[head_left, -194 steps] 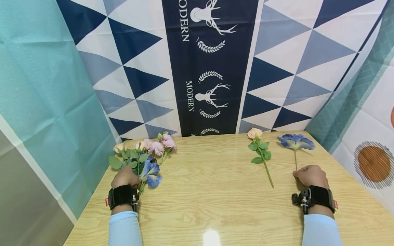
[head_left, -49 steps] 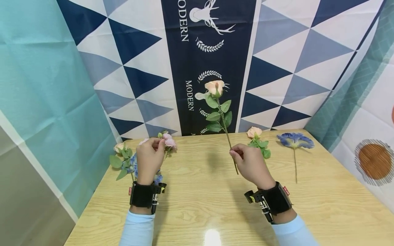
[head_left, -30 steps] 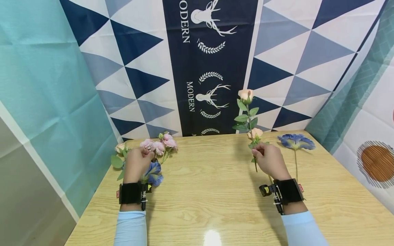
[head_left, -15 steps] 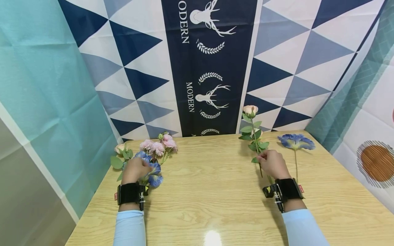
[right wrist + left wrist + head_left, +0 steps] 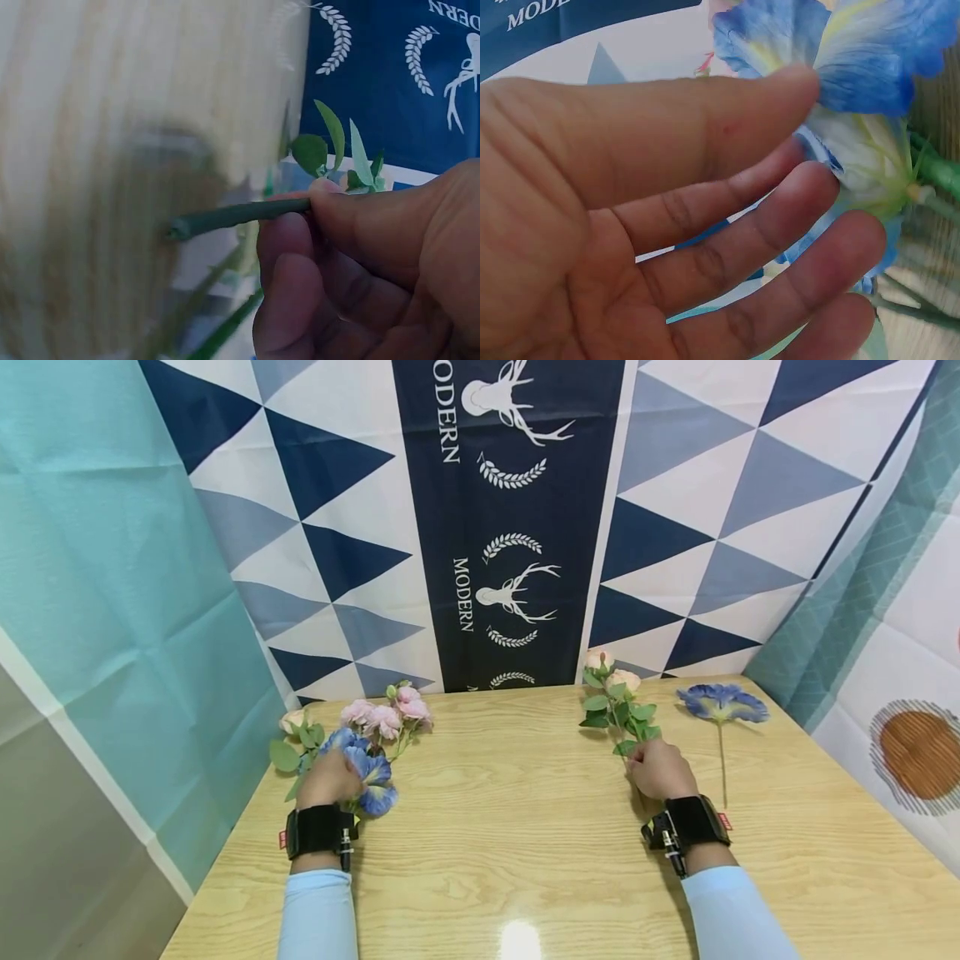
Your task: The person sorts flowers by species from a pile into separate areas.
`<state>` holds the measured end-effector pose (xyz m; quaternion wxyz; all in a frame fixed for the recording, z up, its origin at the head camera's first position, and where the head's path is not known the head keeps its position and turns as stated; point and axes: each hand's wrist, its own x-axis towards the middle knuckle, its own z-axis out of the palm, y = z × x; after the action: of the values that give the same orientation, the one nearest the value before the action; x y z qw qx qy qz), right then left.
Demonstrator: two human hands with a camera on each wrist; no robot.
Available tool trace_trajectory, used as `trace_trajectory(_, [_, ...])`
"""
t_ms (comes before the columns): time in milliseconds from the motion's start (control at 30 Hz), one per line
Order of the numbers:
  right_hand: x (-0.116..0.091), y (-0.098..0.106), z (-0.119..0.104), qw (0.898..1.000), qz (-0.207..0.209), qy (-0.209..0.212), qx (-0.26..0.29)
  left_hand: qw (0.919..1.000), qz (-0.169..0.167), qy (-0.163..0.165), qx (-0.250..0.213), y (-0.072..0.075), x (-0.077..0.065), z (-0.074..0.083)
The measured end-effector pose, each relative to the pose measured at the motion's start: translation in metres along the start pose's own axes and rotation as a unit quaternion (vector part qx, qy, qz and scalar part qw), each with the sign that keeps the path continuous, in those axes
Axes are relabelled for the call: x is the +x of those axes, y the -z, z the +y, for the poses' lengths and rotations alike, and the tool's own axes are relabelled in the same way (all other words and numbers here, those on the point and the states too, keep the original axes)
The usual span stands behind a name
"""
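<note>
My right hand (image 5: 663, 768) pinches the green stem (image 5: 240, 217) of a peach rose (image 5: 597, 660) between thumb and fingers. The held rose lies low over the table, tilted away from me, its leaves overlapping those of a second peach rose (image 5: 624, 680). My left hand (image 5: 330, 777) is at the flower pile on the left, slightly blurred. In the left wrist view its fingers are loosely bent and spread, the thumb tip right at a petal of a blue iris-like flower (image 5: 870, 75). Green stems show beyond the fingertips there.
Pink flowers (image 5: 384, 720) and a peach rose (image 5: 292, 720) lie in the left pile. One blue flower (image 5: 722, 703) lies alone at the far right, stem toward me. Patterned cloth (image 5: 517, 527) hangs behind the wooden table (image 5: 487, 827).
My right hand has carried the peach rose from the middle to the right and lowered it beside the other rose. My left hand has come back down to the blue flowers.
</note>
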<state>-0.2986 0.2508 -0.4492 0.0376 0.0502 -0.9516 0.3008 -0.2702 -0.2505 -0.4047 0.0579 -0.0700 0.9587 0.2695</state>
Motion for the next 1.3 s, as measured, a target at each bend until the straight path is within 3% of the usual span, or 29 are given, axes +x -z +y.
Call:
trace_trajectory(300, [0.005,-0.01,0.012,1.0,-0.009,0.003,0.005,0.9984,-0.05,-0.006,0.024,0.006,-0.005,-0.007])
trace_trajectory(733, [0.005,-0.011,0.013,1.0,-0.004,-0.008,0.001,0.9898,-0.055,0.099,0.087,0.009,-0.006,-0.016])
trace_trajectory(967, [0.003,-0.01,0.013,1.0,-0.002,-0.008,0.006,0.9888,-0.07,0.097,0.089,0.007,-0.008,-0.02])
trace_trajectory(1300, [0.002,-0.007,0.01,1.0,-0.002,-0.013,0.002,0.9892,-0.066,0.095,0.09,0.007,-0.006,-0.017])
